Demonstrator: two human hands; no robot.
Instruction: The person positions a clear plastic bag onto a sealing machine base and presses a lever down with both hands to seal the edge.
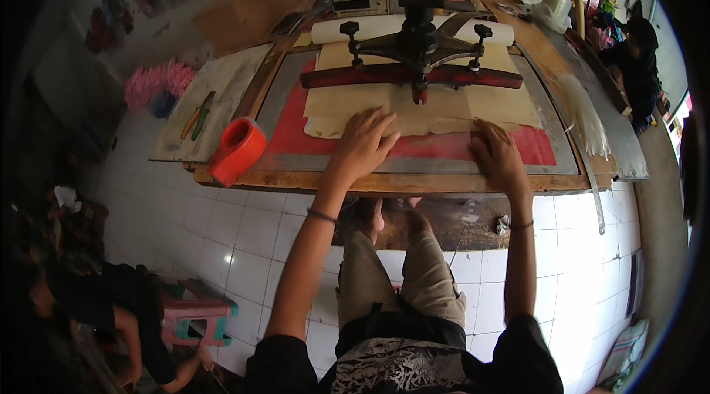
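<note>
My left hand lies flat, fingers spread, on a stack of tan paper sheets near its front left corner. My right hand presses flat on the front right edge of the same sheets, over a red mat. The sheets sit on the bed of a press whose red bar and black cross-arm hang just beyond my fingers. Neither hand grips anything.
A red plastic cup lies tipped at the wooden table's front left corner. Pliers rest on a board to the left. White strips lie at the right. One person sits at lower left, another stands at far right.
</note>
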